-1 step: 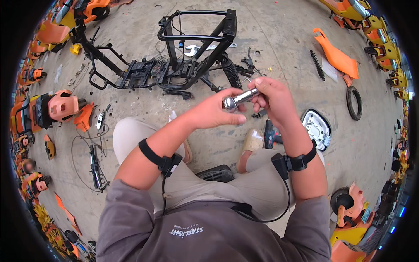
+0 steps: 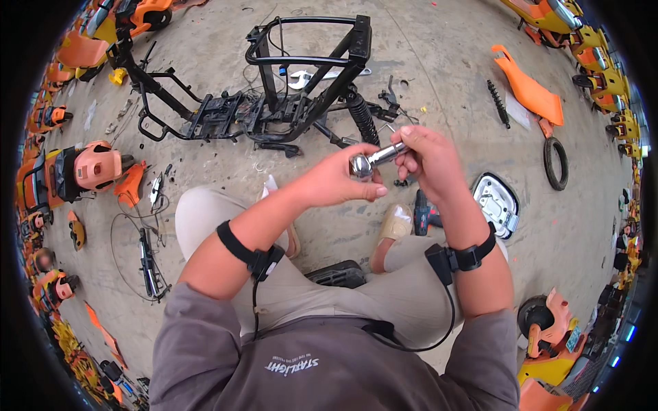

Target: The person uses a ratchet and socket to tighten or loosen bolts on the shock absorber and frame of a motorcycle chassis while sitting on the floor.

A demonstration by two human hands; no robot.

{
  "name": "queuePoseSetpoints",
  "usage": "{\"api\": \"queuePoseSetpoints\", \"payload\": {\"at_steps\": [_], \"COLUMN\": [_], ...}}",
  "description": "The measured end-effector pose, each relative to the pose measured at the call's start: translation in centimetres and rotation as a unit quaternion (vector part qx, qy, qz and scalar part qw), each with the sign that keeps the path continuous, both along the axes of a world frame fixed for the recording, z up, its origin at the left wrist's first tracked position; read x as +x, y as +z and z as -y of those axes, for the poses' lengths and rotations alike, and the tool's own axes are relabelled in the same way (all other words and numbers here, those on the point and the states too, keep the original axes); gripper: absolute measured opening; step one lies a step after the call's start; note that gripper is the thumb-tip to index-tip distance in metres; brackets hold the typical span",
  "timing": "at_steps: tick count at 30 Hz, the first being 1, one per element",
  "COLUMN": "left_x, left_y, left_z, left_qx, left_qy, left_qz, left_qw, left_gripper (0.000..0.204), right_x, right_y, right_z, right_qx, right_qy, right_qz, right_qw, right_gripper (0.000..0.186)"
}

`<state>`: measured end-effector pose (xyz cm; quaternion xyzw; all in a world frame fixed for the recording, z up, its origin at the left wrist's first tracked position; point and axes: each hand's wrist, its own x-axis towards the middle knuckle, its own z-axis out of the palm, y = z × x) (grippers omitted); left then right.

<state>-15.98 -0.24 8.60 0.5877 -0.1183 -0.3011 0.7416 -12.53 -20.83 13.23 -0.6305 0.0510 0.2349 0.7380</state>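
Note:
Between my hands is a chrome tool [image 2: 380,157] with a rounded head and a cylindrical shaft, held over the floor in front of my knees. My left hand [image 2: 339,175] cradles the rounded head, its thumb stretched below. At the other end, my right hand [image 2: 428,154] pinches the shaft between thumb and fingers. A thin bent metal piece shows beside the right fingertips; its kind is unclear. Beyond the hands stands a black scooter frame [image 2: 306,130] with a coil shock absorber [image 2: 362,116].
A power drill [image 2: 423,214] lies beside my right foot, near a white-lined lid [image 2: 495,205]. An adjustable wrench [image 2: 301,79] is behind the frame. To the right lie an orange panel [image 2: 531,89], a loose shock absorber [image 2: 498,103] and a tyre [image 2: 556,164]. Orange-and-yellow scooters line both sides.
The left hand and the tool's rounded head sit very slightly lower. Both hands keep their hold.

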Motion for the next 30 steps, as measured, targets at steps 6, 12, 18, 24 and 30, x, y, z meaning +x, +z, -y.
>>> {"api": "queuePoseSetpoints", "payload": {"at_steps": [6, 12, 18, 24, 30], "left_x": [0.3, 2.4, 4.8, 5.6, 4.8], "left_y": [-1.2, -4.8, -4.8, -3.9, -5.5], "left_z": [3.7, 1.6, 1.1, 0.9, -1.0], "left_qx": [0.067, 0.017, -0.075, -0.083, 0.019], "left_qy": [0.224, 0.288, 0.343, 0.36, 0.332], "left_qz": [-0.085, -0.254, -0.257, -0.312, -0.294], "left_qw": [0.969, 0.923, 0.9, 0.875, 0.896], "left_gripper": [0.02, 0.01, 0.013, 0.016, 0.021], "right_x": [2.7, 2.0, 0.2, 1.9, 2.3], "right_y": [-3.9, -9.5, -10.5, -8.5, -6.2], "right_z": [-0.1, -1.2, -1.9, -3.1, -3.3], "right_qx": [0.035, -0.19, -0.281, -0.416, -0.496], "right_qy": [-0.034, 0.133, 0.285, 0.317, 0.303], "right_qz": [-0.087, 0.027, 0.141, 0.129, 0.22], "right_qw": [0.995, 0.972, 0.905, 0.842, 0.784], "right_gripper": [0.044, 0.062, 0.068, 0.029, 0.019]}}
